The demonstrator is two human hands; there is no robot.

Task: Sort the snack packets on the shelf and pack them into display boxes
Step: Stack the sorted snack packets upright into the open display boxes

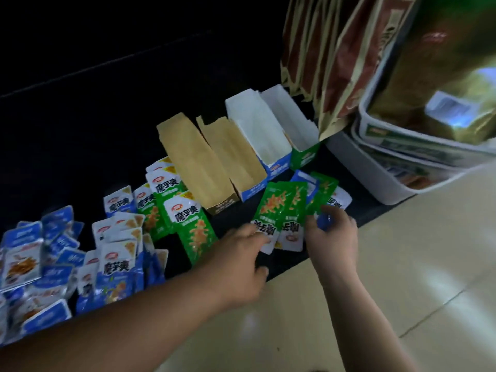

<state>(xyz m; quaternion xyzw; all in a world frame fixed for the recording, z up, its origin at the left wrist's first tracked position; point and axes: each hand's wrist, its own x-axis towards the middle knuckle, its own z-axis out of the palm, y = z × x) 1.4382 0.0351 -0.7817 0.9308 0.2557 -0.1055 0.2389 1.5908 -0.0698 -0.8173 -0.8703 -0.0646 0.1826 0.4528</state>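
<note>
Dark shelf point(107, 116): left hand point(241, 261) and right hand point(334, 232) both pinch fanned green packets point(279, 208), mid-sort; next probably square them, slot into the empty green box point(304, 157).

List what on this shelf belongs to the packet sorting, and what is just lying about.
Job in hand: fanned green packets, held by the left hand and right hand; loose green packets; blue packets; four open display boxes.

Lying about: red-brown pouches; stacked white tubs; glossy green-gold bag.
</note>
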